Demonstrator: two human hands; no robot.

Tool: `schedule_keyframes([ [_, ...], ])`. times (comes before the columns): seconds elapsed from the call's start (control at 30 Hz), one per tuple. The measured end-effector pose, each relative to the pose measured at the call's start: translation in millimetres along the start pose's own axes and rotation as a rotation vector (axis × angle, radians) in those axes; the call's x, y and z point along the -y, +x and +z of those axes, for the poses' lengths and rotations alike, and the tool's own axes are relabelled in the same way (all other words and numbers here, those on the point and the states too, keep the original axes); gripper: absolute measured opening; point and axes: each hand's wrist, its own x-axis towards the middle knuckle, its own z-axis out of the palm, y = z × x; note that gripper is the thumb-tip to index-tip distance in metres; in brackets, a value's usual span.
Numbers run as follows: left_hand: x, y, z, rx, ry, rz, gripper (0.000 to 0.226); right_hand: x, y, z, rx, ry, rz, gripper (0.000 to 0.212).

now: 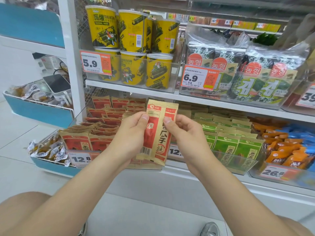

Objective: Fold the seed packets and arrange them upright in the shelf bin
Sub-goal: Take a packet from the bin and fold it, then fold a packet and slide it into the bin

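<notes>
Head view: a seed packet (158, 132) held upright before a white store shelf (204, 101).
The left hand (134, 133) pinched the packet's left edge and the right hand (185, 135) its right, in front of the clear shelf bin (77, 117), where red packets (105, 116) stood in rows. Green packets (228, 143) filled the neighbouring bin; yellow canisters (133, 34) and seaweed packs (255, 74) occupied the tier above. Pale floor tiles (17, 142) lay below, with a blue rack (39, 113) at left.
</notes>
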Motion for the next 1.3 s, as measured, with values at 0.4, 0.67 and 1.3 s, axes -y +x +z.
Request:
schedule_keyframes([
  [0.4,10,-1,9,-0.121,-0.001,0.150,0.029,6,-4,1,-0.026,0.149,-0.089,0.017],
  [0.67,13,-1,12,-0.090,0.031,0.232,0.012,2,-3,0,-0.108,-0.143,-0.316,0.018],
  [1.3,10,1,4,0.018,0.050,0.117,0.023,-14,-7,9,-0.157,-0.463,-0.527,0.027],
])
